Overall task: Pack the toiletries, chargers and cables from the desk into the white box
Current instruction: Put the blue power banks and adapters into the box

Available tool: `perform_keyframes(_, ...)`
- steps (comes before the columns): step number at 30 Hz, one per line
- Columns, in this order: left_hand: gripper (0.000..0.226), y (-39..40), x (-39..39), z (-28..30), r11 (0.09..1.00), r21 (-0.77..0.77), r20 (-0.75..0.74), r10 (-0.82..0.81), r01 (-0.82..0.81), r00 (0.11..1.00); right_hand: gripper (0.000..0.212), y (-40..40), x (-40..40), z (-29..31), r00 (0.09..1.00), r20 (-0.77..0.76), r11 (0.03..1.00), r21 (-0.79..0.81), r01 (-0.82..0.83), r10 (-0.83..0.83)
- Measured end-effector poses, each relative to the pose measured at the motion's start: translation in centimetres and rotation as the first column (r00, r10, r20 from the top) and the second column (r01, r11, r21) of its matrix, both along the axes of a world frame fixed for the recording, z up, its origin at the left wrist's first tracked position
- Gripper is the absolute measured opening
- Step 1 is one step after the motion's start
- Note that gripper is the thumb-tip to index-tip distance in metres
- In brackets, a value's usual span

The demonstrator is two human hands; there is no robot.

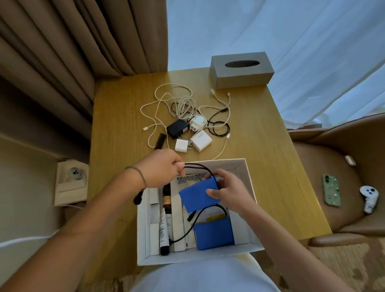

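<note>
Both hands point(163, 168) point(230, 188) hold one blue pack point(198, 196) (cable pinched) over white box point(248, 178).

**Blue pack held over the white box**

The right hand point(230, 190) gripped a flat blue rectangular battery pack point(198, 196) above the open white cardboard box point(249, 180), while the left hand point(163, 167) pinched its black cable point(199, 166). White and black chargers point(189, 134) lay tangled on the wooden bench point(266, 140).
</note>
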State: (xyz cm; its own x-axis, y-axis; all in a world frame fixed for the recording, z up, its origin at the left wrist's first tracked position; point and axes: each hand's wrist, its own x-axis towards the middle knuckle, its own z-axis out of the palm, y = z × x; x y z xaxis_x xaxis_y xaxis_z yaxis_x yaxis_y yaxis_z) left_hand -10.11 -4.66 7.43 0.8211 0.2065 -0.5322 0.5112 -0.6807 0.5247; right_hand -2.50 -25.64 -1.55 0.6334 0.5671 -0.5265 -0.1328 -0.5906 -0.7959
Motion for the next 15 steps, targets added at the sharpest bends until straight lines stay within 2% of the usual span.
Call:
perform_keyframes(3,0.035,-1.6,-0.7,-1.3,0.993,-0.062,-0.017,0.101,-0.102,0.995,0.035,0.0,-0.2,-1.1,0.987,0.157,0.994,-0.112,-0.019,0.036)
perform_keyframes(5,0.036,-2.3,-1.1,-2.2,0.979,-0.107,-0.039,0.172,-0.175,0.984,0.035,-0.1,-0.3,-1.7,0.982,0.184,0.991,-0.132,-0.018,0.043)
perform_keyframes(7,0.036,-2.6,-1.4,-3.1,0.930,-0.221,-0.073,0.283,-0.293,0.956,0.032,-0.1,-0.2,-2.1,0.978,0.200,0.986,-0.166,-0.031,0.064)
perform_keyframes(9,0.036,-2.8,-1.5,-3.7,0.811,-0.399,-0.135,0.409,-0.428,0.902,0.032,0.0,0.1,-2.5,0.974,0.199,0.973,-0.223,-0.061,0.107)
perform_keyframes(11,0.036,-3.2,-1.6,-4.2,0.626,-0.549,-0.244,0.513,-0.553,0.823,0.029,0.0,0.4,-2.8,0.966,0.193,0.952,-0.286,-0.110,0.170)
perform_keyframes(13,0.035,-3.8,-1.9,-4.6,0.441,-0.628,-0.352,0.573,-0.641,0.740,0.026,-0.1,0.7,-3.0,0.958,0.177,0.931,-0.329,-0.158,0.225)
perform_keyframes(15,0.033,-4.3,-2.1,-5.1,0.332,-0.655,-0.407,0.601,-0.678,0.688,0.024,-0.3,1.0,-3.2,0.969,0.104,0.927,-0.330,-0.178,0.224)
